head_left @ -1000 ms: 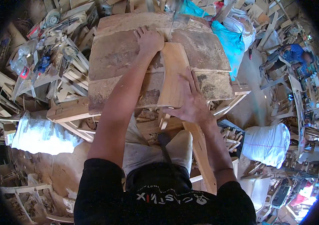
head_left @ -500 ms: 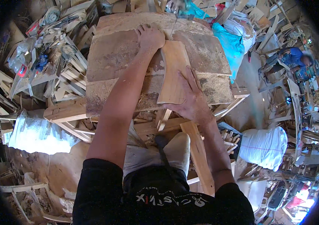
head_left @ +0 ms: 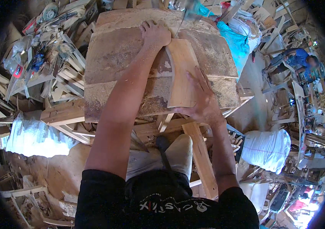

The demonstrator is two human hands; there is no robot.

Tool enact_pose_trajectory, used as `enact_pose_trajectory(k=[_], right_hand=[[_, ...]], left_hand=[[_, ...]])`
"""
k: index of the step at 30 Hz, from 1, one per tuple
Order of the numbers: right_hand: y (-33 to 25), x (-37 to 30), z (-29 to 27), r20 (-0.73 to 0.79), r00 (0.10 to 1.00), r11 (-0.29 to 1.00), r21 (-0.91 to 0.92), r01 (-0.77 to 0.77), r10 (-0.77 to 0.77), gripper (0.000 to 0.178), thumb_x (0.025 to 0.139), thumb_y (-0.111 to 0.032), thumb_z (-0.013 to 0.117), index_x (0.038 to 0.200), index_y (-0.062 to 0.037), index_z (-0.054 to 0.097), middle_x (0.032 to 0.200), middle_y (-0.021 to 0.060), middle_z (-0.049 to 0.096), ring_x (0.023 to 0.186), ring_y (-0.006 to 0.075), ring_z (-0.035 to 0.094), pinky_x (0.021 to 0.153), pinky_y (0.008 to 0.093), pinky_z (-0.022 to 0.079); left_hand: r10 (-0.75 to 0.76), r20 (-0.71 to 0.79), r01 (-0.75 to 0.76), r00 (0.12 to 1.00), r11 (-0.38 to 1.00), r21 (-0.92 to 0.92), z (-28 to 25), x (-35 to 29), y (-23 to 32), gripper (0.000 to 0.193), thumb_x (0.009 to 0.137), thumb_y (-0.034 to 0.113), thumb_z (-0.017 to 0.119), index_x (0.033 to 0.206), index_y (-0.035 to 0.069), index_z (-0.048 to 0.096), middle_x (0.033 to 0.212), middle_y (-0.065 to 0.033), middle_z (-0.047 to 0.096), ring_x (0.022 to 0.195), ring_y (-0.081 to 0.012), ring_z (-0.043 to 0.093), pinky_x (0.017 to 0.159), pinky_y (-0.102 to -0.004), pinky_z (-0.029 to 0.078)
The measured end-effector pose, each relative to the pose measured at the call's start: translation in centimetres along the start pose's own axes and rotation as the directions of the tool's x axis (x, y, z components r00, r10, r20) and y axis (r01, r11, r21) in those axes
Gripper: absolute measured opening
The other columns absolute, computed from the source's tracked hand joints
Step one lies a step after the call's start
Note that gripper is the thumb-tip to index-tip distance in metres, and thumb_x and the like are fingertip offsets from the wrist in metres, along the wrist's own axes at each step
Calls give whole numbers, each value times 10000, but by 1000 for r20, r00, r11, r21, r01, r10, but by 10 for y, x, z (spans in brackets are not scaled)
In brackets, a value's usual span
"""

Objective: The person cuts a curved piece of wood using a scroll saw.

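Note:
A curved flat wooden board (head_left: 181,72) lies lengthwise on a worn, dusty wooden work table (head_left: 112,49). At its far end a thin saw blade (head_left: 180,26) stands up from the tabletop. My left hand (head_left: 156,35) rests on the table beside the board's far left corner, close to the blade, fingers stretched forward and slightly bent. Along the board's right edge and near end, my right hand (head_left: 202,97) holds it, fingers lying on top and thumb at the near end.
Wood offcuts (head_left: 70,72) pile up left of the table. A turquoise sack (head_left: 235,45) touches its far right side. White sacks (head_left: 267,150) stand at right and left. A plank (head_left: 202,160) leans by my right forearm. Another person (head_left: 300,63) sits at the far right.
The board's near end has swung a little to the right, with my right hand moving along. My left hand stays beside the far end, shifted only slightly in view.

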State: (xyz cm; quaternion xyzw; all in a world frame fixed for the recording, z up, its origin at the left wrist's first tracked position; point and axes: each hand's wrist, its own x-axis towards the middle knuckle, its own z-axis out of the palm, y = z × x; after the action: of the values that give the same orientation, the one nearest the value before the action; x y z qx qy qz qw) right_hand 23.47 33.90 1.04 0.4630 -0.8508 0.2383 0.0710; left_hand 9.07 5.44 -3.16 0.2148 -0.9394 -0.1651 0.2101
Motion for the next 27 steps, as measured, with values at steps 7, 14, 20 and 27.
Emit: enact_pose_trajectory(k=[7, 14, 20, 27], right_hand=[[8, 1, 0, -31, 1000, 999, 35, 6, -5, 1167, 577, -604, 942, 1514, -75, 491, 1603, 281, 375, 1469, 492, 386, 1160, 569, 417], [12, 3, -2, -42, 999, 999, 40, 36, -35, 1141, 586, -603, 936, 1502, -72, 513, 1612, 273, 371, 1478, 486, 377, 1176, 574, 394], [20, -1, -8, 5, 1000, 999, 38, 22, -22, 1140, 605, -589, 931, 1523, -71, 498, 1629, 264, 356, 1488, 462, 377, 1194, 569, 367], [34, -3, -11, -1, 999, 996, 72, 42, -42, 1174, 571, -557, 961, 1521, -54, 489, 1634, 235, 364, 1490, 449, 383, 1200, 553, 366]], left_hand=[[33, -5, -34, 999, 999, -6, 4, 5, 2, 642, 930, 385, 537, 1434, -13, 554, 1529, -302, 446, 1470, -518, 325, 1218, -642, 183], [39, -13, -39, 999, 999, -17, 11, 6, -2, 639, 933, 391, 524, 1415, -24, 575, 1553, -285, 434, 1482, -515, 319, 1235, -628, 177], [87, 69, -86, 994, 996, -28, 11, 8, -4, 622, 950, 376, 505, 1465, 29, 548, 1600, -288, 365, 1486, -544, 291, 1240, -644, 156], [87, 135, -87, 987, 996, -7, 0, 9, 3, 608, 952, 335, 500, 1482, 38, 537, 1627, -278, 332, 1498, -531, 275, 1245, -654, 126]])
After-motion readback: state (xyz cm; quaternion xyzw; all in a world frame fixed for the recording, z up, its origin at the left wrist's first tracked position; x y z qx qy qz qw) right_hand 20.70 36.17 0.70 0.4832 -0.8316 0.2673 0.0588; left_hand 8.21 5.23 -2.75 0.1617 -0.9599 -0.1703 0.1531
